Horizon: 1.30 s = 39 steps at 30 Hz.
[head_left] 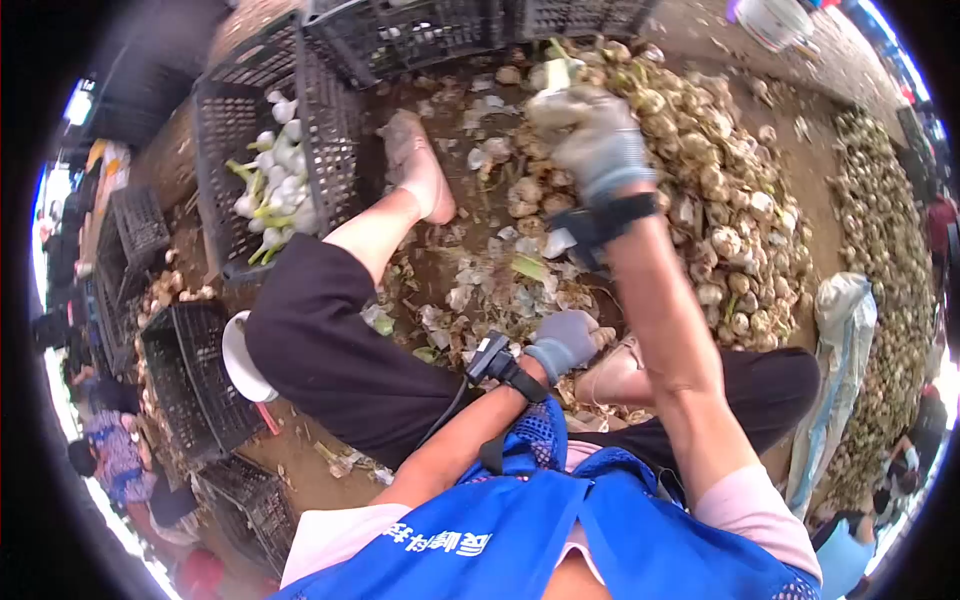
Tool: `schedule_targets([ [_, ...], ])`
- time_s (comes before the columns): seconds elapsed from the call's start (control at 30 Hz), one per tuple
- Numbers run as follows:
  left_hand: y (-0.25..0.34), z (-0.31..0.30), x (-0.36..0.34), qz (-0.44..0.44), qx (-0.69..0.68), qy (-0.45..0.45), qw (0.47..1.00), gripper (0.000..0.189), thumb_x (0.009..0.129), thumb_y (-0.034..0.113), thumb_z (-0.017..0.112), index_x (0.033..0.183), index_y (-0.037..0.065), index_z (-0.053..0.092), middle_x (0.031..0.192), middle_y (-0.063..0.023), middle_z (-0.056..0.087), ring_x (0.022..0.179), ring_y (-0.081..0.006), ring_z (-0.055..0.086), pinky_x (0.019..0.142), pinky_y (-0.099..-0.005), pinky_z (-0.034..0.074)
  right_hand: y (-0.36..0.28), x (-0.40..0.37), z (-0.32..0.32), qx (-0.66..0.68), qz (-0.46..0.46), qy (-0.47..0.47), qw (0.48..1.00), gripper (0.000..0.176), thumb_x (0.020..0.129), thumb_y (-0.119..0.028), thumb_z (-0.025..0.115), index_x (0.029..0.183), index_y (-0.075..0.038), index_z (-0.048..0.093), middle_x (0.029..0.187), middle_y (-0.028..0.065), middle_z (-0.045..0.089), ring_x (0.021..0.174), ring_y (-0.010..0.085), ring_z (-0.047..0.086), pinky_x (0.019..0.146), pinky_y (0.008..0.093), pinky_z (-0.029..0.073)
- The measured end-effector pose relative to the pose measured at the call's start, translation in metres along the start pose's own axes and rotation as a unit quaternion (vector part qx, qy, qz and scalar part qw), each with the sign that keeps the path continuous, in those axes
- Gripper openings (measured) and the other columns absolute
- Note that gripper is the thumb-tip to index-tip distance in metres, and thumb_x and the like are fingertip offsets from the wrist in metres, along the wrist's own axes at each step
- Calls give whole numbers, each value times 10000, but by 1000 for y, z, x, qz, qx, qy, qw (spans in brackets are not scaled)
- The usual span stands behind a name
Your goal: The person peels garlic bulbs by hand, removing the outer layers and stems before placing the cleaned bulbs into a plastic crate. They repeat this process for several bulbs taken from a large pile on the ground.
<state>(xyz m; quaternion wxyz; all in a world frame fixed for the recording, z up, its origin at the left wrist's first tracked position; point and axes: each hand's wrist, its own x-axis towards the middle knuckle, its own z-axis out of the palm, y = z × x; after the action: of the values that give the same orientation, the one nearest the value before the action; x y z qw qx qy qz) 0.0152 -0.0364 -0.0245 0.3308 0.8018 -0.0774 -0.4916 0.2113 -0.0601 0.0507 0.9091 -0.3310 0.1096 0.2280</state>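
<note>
My right hand (595, 140), in a pale, soiled glove with a grey-blue cuff, is blurred over the upper left edge of a heap of unpeeled garlic (715, 180). A pale green garlic stalk (558, 72) sticks out at its curled fingers; the bulb is hidden. My left hand (568, 342), in a grey glove, is closed low between my legs, beside my foot (612, 378). What it holds, if anything, is hidden. Loose garlic skins (490, 285) litter the ground ahead of it. Cleaned white garlic with green stalks (275, 185) lies in a black crate (225, 165) at the left.
More black crates stand along the top (430, 45) and the left (185, 380). A white rounded object (245, 360) is beside my left knee. On the right lie a pale sack (835, 360) and another long garlic heap (885, 300). Other people sit at both edges.
</note>
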Motion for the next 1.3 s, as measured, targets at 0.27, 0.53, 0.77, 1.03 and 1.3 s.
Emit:
schedule_targets([
  [0.27,-57,49,49,118,-15,260,958,359,824,366,499,1043,86,551,1024,-188,567,941,-331,560,811,-400,438,63,-30,77,-420,-310,-156,838,386,716,-78,624,1101,-67,592,1048,144,595,911,265,591,842,319,474],
  [0.53,-55,45,58,77,-557,208,800,234,833,226,530,938,28,598,800,-130,641,684,-242,623,589,-335,501,62,-35,-178,-918,-205,98,326,319,695,-70,536,1006,-128,581,1076,130,509,921,316,530,734,423,463],
  [0.77,-39,-6,14,49,-806,222,546,371,873,373,518,1003,27,538,844,-71,573,808,-217,575,668,-346,495,35,-56,-127,-749,-131,156,630,386,706,-225,680,1051,-75,594,1005,168,540,926,322,539,812,363,453],
  [1.03,17,-11,-48,350,-748,79,559,349,876,198,518,1150,-15,486,1057,-119,588,907,-197,588,828,-317,488,41,-203,-89,-251,-139,108,952,296,775,-65,581,1063,0,566,944,115,621,838,189,605,746,291,500],
  [1.3,37,1,-72,368,-393,244,806,375,859,50,462,1224,-37,452,1156,-95,534,1008,-127,514,883,-240,403,20,-233,-80,-177,-74,120,974,158,810,-87,609,916,29,595,782,65,626,638,119,612,536,256,525],
])
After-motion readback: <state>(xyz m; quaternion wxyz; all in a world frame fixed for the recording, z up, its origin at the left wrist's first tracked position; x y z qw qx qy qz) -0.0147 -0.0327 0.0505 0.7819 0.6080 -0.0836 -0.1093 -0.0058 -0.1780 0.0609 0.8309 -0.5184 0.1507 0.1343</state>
